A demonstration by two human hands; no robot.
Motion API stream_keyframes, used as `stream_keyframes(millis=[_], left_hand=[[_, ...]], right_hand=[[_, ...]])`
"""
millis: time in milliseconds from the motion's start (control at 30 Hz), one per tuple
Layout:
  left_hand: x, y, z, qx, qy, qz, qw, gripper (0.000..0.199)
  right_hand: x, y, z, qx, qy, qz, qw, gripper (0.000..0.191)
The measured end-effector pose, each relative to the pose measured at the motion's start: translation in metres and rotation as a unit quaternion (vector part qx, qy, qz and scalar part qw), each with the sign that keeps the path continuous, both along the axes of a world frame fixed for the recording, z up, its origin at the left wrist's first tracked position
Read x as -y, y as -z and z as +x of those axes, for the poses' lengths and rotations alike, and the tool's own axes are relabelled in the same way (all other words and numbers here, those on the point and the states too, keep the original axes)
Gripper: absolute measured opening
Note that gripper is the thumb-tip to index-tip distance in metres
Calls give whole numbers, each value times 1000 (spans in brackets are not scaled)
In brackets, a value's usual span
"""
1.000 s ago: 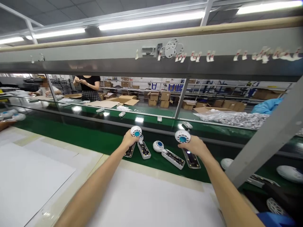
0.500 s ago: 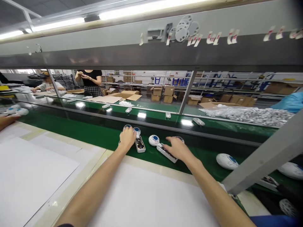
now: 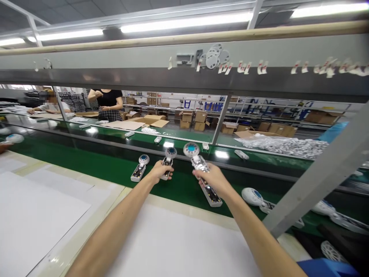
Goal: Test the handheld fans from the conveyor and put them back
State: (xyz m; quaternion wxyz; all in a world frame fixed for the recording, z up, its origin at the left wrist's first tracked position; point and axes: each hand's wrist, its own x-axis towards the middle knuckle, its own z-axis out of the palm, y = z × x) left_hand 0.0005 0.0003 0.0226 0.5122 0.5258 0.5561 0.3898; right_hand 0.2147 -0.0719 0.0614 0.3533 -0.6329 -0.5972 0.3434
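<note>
My left hand [image 3: 160,171] is closed around the handle of a round-headed handheld device [image 3: 170,152] with a blue centre and exposed circuitry. My right hand [image 3: 211,177] grips a second round-headed device [image 3: 191,149], its head pointing up and to the left. Below the right hand lies the open handle of another device [image 3: 212,197] on the green conveyor belt [image 3: 100,159]; its upper end is hidden behind the hand. Left of my left hand, one more such device [image 3: 140,169] rests on the belt with its circuit board showing.
White sheets [image 3: 178,238] cover the near bench. A slanted metal post [image 3: 317,173] stands at right, beside more devices [image 3: 253,197]. Beyond the belt are a pile of small white parts [image 3: 291,148], cartons [image 3: 186,119] and two people. Another person's hand [image 3: 4,147] shows at far left.
Both hands have closed on devices and raised them from the belt. The right hand has moved slightly left, and the view has tilted up a little.
</note>
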Motion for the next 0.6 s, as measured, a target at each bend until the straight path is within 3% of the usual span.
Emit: stream_keyframes(millis=[67, 167, 267, 400, 500, 600], left_hand=[[9, -22, 6, 110, 18, 39, 993, 25], [29, -56, 10, 240, 60, 90, 965, 23], [55, -81, 9, 306, 106, 120, 938, 29], [84, -97, 9, 303, 158, 189, 921, 52], [98, -103, 10, 286, 159, 255, 910, 75], [107, -105, 12, 274, 159, 298, 901, 83]], right_hand=[[11, -18, 2, -105, -13, 31, 994, 28], [28, -41, 4, -268, -23, 48, 962, 18], [43, -55, 3, -311, -18, 51, 949, 20], [58, -65, -1, -308, -39, 101, 945, 36], [67, -68, -4, -317, -63, 150, 934, 49], [72, -68, -5, -317, -100, 177, 926, 67]])
